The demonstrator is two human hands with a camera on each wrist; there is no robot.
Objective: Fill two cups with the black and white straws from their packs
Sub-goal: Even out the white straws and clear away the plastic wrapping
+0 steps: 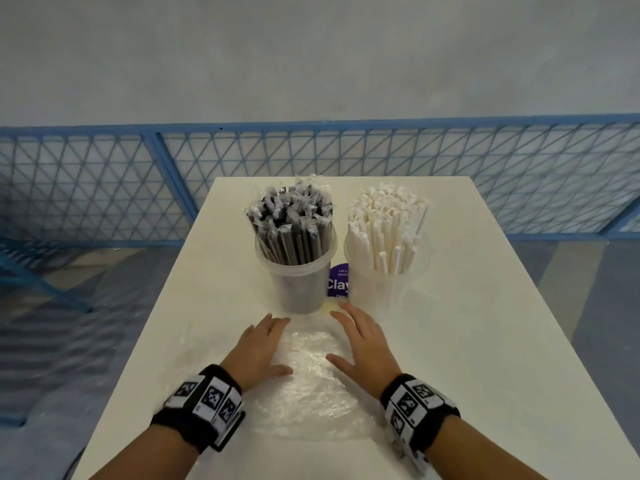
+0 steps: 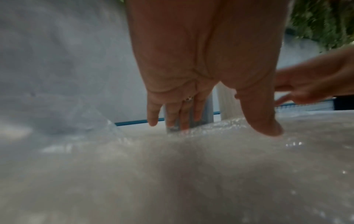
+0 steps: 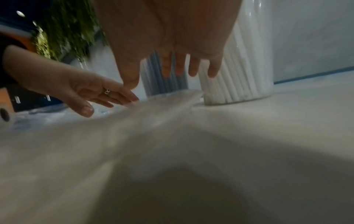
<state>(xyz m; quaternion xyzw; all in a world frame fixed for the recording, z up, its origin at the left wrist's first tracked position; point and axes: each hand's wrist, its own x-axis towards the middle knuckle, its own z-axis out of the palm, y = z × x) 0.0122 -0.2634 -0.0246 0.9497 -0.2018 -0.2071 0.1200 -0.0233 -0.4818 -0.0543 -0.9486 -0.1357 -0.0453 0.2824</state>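
Two clear cups stand side by side at the middle of the white table (image 1: 485, 341). The left cup (image 1: 300, 285) is packed with wrapped black straws (image 1: 292, 223). The right cup (image 1: 384, 289) holds white straws (image 1: 388, 230). In front of them lies a flat, empty clear plastic pack (image 1: 311, 372). My left hand (image 1: 258, 351) is spread flat over the pack's left edge, fingers straight. My right hand (image 1: 363, 348) lies spread at its right edge. Both hold nothing. In the wrist views the left hand (image 2: 201, 75) and right hand (image 3: 172, 45) hover just above the crinkled plastic (image 2: 229, 125).
A purple label reading "Clay" (image 1: 338, 282) shows between the two cups. A blue mesh fence (image 1: 311, 174) runs behind the table. The floor drops away at the table's left and right edges.
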